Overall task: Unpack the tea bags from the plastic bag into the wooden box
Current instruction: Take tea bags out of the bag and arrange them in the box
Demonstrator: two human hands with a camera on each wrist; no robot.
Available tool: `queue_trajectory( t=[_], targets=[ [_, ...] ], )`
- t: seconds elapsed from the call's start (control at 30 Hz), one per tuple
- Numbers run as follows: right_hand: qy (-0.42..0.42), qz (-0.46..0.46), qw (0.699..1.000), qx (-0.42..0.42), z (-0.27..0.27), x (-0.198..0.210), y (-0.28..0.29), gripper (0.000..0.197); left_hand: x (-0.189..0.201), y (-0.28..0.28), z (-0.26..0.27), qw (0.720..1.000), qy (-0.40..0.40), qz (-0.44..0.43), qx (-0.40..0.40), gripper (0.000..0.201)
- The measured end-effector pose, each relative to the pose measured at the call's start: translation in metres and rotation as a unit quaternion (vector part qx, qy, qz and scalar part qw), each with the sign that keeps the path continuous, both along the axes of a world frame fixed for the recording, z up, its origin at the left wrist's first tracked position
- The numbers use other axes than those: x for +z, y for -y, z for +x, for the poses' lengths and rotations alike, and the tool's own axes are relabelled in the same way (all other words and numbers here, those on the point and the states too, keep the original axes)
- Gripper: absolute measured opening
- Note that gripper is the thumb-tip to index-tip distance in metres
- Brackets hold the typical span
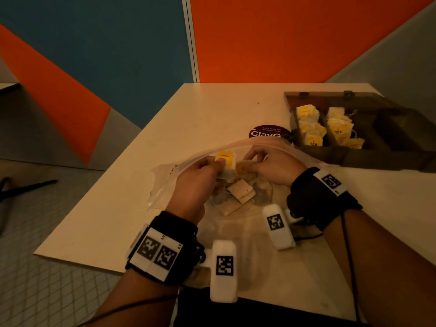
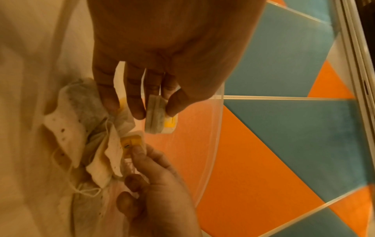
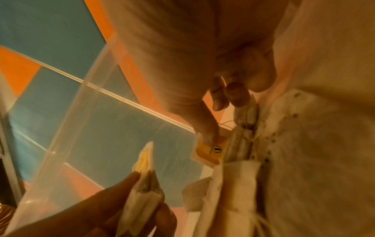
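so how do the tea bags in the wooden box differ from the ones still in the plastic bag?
The tea bags in the wooden box stand packed in rows across two compartments; the tea bags in the plastic bag lie in a loose, tangled pile. The box ones mostly show yellow tags; the bagged pile mostly shows plain pale paper. Nothing touches the box ones, while the left hand and right hand each pinch one from the pile. Same kind of bag, with strings.

Hands: two, the left hand [image 1: 200,172] at frame centre and the right hand [image 1: 274,166] just right of it
Plastic bag [image 1: 165,182]: one, centre of the frame
Wooden box [image 1: 368,147]: one, upper right
Tea bags pinched in the hands: two, one each
Loose tea bags [image 1: 238,195] in the plastic bag: several, exact number unclear
Tea bags in box [image 1: 328,128]: two filled rows, number unclear
Round sticker [image 1: 264,132]: one, above centre
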State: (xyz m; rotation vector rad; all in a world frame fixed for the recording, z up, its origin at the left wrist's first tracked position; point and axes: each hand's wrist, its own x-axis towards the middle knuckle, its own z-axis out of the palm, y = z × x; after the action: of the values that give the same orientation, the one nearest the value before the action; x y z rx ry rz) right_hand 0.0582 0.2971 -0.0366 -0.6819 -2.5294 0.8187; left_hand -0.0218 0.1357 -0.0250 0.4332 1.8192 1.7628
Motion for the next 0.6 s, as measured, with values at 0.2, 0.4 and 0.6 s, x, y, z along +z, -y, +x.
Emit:
queue_trajectory(
  t=[0.2, 0.4, 0.6],
  targets=[
    [-0.107, -0.186, 0.977, -0.014, 0.01, 0.01, 0.008, 0.015, -0.003, -0.003, -0.001, 1.0, -0.007, 0.027, 0.006, 0.021],
    [-0.09, -0.39, 0.916, 0.032, 0.02, 0.019, 0.016, 0.017, -0.003, -0.003, -0.001, 0.998, -0.034, 0.04, 0.026, 0.013],
    [-0.095, -0.446, 0.885, 0.089, 0.02, 0.016, 0.02, 0.013, -0.003, -0.001, 0.008, 0.999, -0.021, 0.018, -0.029, 0.016]
  ],
)
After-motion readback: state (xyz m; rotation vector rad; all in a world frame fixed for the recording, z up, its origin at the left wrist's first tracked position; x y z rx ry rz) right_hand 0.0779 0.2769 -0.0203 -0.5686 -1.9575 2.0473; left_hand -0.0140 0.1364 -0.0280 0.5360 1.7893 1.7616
